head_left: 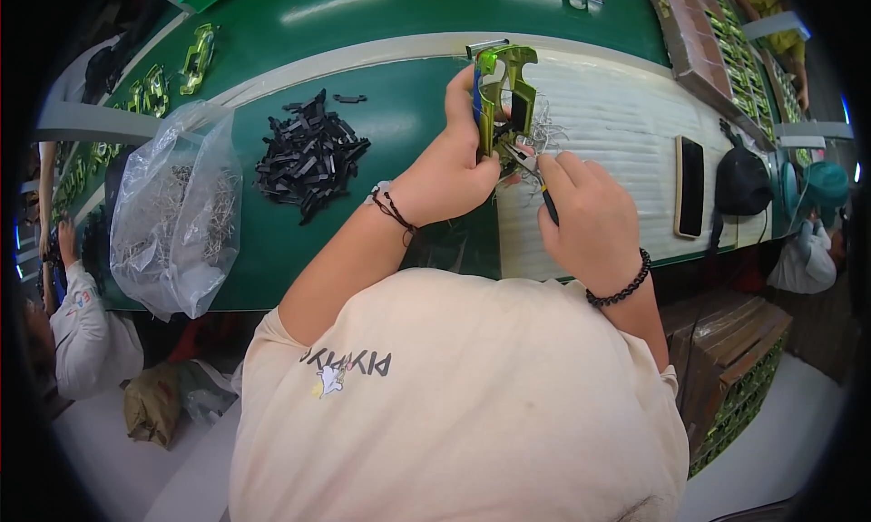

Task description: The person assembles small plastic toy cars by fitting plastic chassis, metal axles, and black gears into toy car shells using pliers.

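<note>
In my left hand (458,164) I grip a shiny green plastic housing (494,82), held upright above the bench with its lower end toward me. My right hand (590,209) is closed round the handles of a pair of pliers (550,203). The metal jaws meet the lower end of the housing, close to my left thumb. What exactly they pinch is too small to make out. Several thin metal wire pieces (544,127) lie on the white foam sheet just right of the housing.
Left of my arm are a pile of small black plastic parts (310,159) and a clear bag of wire pieces (177,223). A phone (689,186) lies on the white foam sheet (626,114). A box of green parts (717,50) stands far right. Other people sit at both sides.
</note>
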A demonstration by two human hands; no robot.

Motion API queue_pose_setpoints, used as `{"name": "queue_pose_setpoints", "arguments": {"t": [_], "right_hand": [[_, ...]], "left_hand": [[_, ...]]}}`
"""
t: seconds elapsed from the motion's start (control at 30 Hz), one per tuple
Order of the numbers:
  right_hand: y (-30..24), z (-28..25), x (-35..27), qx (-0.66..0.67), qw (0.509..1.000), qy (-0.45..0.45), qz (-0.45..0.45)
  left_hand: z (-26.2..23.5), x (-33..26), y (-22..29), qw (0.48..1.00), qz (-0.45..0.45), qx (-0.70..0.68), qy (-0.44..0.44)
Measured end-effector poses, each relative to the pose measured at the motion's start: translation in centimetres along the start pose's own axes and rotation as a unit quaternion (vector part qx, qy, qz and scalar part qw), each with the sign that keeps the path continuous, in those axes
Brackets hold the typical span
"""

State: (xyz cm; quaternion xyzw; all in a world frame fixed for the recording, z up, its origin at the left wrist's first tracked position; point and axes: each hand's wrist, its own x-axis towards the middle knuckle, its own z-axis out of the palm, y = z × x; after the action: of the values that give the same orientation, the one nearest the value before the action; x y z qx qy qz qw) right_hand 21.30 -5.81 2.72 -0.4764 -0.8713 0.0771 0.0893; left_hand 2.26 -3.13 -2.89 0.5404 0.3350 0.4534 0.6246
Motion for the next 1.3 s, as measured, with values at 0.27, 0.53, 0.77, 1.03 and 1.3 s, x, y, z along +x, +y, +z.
{"name": "queue_pose_setpoints", "arguments": {"t": [0.27,0.53,0.77,1.03,1.3], "right_hand": [[0.1,0.0,-0.2,-0.006,1.0,0.01,-0.01],[0.1,0.4,-0.6,0.046,0.999,0.008,0.017],[0.0,0.6,-0.8,0.061,0.998,0.014,0.027],[0.2,0.9,-1.4,0.101,0.994,0.024,0.031],[3.0,2.3,-2.2,0.111,0.982,0.139,0.07]], "left_hand": [[0.4,-0.1,0.8,0.999,-0.033,-0.031,0.008],[0.4,0.1,0.4,0.999,-0.034,-0.039,0.005],[0.4,0.2,0.1,0.998,-0.038,-0.037,0.023],[0.9,0.2,0.7,0.991,-0.047,-0.124,0.033],[-0.4,0.2,1.0,0.986,0.021,-0.144,0.082]]}}
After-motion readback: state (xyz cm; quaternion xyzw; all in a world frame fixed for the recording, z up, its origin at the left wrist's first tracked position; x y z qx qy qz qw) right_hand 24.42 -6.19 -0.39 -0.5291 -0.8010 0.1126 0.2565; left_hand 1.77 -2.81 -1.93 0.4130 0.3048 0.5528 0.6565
